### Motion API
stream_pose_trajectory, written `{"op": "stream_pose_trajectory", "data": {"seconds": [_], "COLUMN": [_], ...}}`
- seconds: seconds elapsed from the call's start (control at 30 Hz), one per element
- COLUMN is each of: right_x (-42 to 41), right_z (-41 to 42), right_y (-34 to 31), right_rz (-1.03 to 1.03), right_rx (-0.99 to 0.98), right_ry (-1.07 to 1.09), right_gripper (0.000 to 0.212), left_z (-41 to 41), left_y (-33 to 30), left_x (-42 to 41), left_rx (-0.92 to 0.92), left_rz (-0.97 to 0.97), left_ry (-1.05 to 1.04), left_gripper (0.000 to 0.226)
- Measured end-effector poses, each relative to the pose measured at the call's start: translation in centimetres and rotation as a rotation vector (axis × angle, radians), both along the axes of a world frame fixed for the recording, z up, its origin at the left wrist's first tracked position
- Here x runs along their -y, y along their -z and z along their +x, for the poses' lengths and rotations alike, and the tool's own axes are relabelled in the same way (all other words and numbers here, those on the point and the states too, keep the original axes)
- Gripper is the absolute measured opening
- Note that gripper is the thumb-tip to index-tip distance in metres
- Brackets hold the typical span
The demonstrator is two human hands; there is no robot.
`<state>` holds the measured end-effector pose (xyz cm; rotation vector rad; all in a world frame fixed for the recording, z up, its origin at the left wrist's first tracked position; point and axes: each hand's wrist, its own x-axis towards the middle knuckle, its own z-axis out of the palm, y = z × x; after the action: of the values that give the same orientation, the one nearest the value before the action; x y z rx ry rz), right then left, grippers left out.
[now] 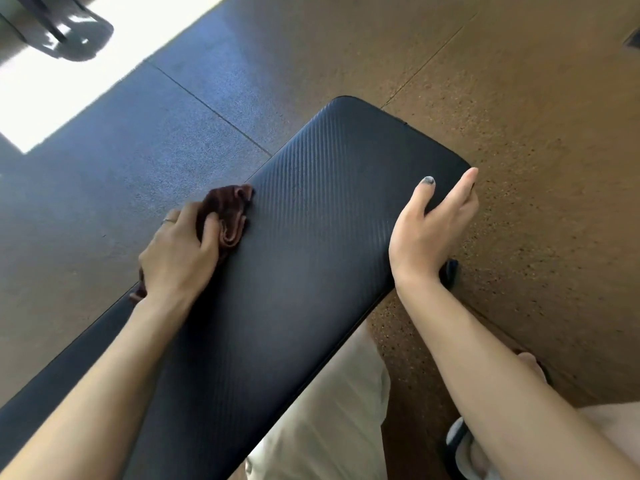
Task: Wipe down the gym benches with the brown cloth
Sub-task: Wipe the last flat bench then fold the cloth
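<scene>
The black padded gym bench (294, 244) ran its long axis from the near left of the scene up to its rounded far end at the right, and nearly all of its ribbed top lay to the right of the brown cloth (227, 216). The cloth sat bunched at the bench's left edge, about midway along the visible pad, with a tail of it showing below the wrist.

The left hand (180, 251) was the nearer one to the work: it lay on top of the cloth, fingers curled and closed over the bunched fabric, pressing it against the pad's edge. A ring showed on one finger.

The right hand (429, 230) held no cloth. It gripped the bench's right edge near the far end, thumb lying flat on the top surface and the fingers together, wrapped over the side, apparently steadying the pad.

Judging from this, the next stroke would carry the cloth rightward across the width, or along the axis toward the far end.
</scene>
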<state>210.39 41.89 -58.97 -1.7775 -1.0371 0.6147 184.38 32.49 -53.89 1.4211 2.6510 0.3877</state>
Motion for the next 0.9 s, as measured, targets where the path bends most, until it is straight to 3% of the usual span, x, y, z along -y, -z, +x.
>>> {"op": "stream_pose_trajectory", "data": {"seconds": [0.17, 0.3, 0.4, 0.53, 0.73, 0.83, 0.9], "right_x": [0.0, 0.0, 0.1, 0.3, 1.1, 3.2, 4.8], "right_z": [-0.1, -0.2, -0.1, -0.1, 2.3, 2.7, 1.8], "right_y": [0.0, 0.0, -0.1, -0.5, -2.5, -4.3, -4.7], "right_rz": [0.000, 0.014, 0.010, 0.002, -0.157, 0.034, 0.172], "right_rx": [-0.029, -0.035, -0.050, -0.062, -0.113, 0.209, 0.438], "right_ry": [0.006, 0.019, 0.013, -0.008, -0.155, -0.198, -0.399], "right_gripper": [0.069, 0.066, 0.064, 0.069, 0.065, 0.062, 0.056], "left_z": [6.2, 9.5, 9.7, 11.6, 13.0, 13.0, 12.8], "left_y": [0.9, 1.6, 1.9, 2.3, 1.7, 1.2, 0.2], "left_x": [-12.2, -16.6, -14.1, -4.1, -0.7, -0.7, -0.7], "left_rx": [0.016, -0.053, -0.070, -0.043, -0.002, 0.080, 0.335], "left_rz": [0.049, 0.038, 0.081, 0.169, 0.067, 0.041, 0.099], "left_ry": [0.177, 0.224, 0.381, 0.726, 0.792, 0.873, 0.960], "left_gripper": [0.042, 0.047, 0.049, 0.043, 0.049, 0.054, 0.054]}}
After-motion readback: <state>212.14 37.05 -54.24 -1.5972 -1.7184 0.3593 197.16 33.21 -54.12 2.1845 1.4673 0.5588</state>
